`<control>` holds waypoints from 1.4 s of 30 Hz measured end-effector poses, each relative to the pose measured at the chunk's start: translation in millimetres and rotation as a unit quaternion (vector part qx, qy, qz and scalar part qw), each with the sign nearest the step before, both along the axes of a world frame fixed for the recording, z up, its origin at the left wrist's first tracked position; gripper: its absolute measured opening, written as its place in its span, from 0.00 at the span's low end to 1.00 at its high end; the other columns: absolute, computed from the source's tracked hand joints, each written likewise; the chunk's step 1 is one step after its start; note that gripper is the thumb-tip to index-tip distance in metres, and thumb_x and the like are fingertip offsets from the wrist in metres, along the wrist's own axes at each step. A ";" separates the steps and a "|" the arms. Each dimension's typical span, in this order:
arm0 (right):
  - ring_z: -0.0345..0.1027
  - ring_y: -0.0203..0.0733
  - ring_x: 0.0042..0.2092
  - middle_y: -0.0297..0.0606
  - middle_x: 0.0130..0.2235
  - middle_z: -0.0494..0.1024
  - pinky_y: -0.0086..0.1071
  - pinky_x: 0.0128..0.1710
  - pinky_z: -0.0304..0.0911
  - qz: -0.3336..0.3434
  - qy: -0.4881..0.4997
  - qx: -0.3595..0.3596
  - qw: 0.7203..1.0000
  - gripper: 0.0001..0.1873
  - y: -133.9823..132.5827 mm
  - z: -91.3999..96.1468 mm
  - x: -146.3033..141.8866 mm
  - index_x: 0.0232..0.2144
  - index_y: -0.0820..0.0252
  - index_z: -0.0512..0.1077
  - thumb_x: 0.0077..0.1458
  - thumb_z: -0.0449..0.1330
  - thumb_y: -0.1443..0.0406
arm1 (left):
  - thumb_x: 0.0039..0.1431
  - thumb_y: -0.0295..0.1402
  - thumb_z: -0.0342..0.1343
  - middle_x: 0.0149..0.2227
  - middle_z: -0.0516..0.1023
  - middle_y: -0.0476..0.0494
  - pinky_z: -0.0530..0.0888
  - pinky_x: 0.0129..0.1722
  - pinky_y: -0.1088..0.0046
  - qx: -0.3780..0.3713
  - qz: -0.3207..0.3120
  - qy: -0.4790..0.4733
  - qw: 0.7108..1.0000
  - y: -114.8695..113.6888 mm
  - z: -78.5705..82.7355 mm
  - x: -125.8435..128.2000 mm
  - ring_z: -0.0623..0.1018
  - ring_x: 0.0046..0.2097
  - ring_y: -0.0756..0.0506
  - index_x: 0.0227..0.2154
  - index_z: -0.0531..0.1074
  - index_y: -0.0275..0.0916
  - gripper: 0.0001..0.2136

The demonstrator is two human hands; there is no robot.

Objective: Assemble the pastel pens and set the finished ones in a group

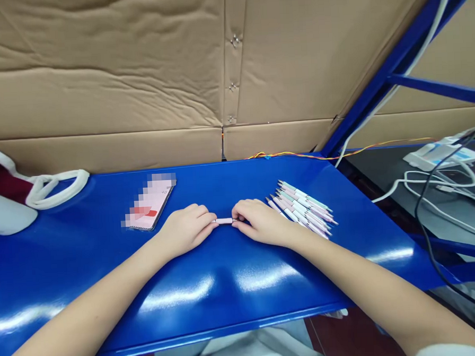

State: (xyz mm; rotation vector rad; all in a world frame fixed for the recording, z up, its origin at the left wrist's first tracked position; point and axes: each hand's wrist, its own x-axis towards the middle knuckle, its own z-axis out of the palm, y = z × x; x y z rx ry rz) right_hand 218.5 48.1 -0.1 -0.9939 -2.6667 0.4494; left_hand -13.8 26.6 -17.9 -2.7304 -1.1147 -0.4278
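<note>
A pale pink pen (224, 221) lies level between my two hands, just above or on the blue table (181, 319). My left hand (188, 228) is closed on its left end, with the fingers pinched together. At the other end, the thumb and fingers of my right hand (258, 222) pinch the darker tip. Only the pen's middle shows; both ends are partly hidden by fingers. Beside my right hand, a loose pile of pens (305, 206) in white, pink and pale green lies slantwise, partly behind my wrist.
A phone (153, 203), partly pixelated, lies left of my left hand. Farther left are a white cylindrical object (4, 211) and a white strap loop (58, 190). Cardboard (136, 71) walls the back. At right, a blue frame (379, 80) and white cables (441, 188) border the table.
</note>
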 end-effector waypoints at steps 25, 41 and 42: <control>0.62 0.38 0.33 0.35 0.32 0.71 0.30 0.35 0.52 -0.028 0.018 0.018 0.999 0.01 0.4 -1.5 0.4 0.32 0.61 0.65 0.56 0.56 0.69 | 0.67 0.36 0.42 0.31 0.74 0.47 0.66 0.31 0.74 0.003 0.008 0.027 1.000 0.3 -1.3 -0.8 0.73 0.33 0.48 0.38 0.71 0.40 0.13; 0.66 0.42 0.37 0.40 0.36 0.72 0.32 0.37 0.55 -0.053 -0.096 0.073 0.991 0.06 21.1 0.7 24.3 0.34 0.60 0.70 0.59 0.54 0.65 | 0.65 0.38 0.44 0.30 0.72 0.47 0.66 0.29 0.73 -0.020 0.046 0.063 0.997 11.3 3.5 -18.0 0.73 0.34 0.48 0.35 0.73 0.40 0.13; 0.66 0.42 0.37 0.40 0.36 0.72 0.32 0.37 0.55 -0.057 -0.098 0.074 0.991 0.06 22.1 0.8 25.5 0.34 0.60 0.70 0.59 0.54 0.65 | 0.65 0.38 0.45 0.31 0.72 0.47 0.66 0.30 0.73 -0.020 0.048 0.060 0.997 12.4 3.1 -19.5 0.73 0.34 0.47 0.35 0.73 0.40 0.13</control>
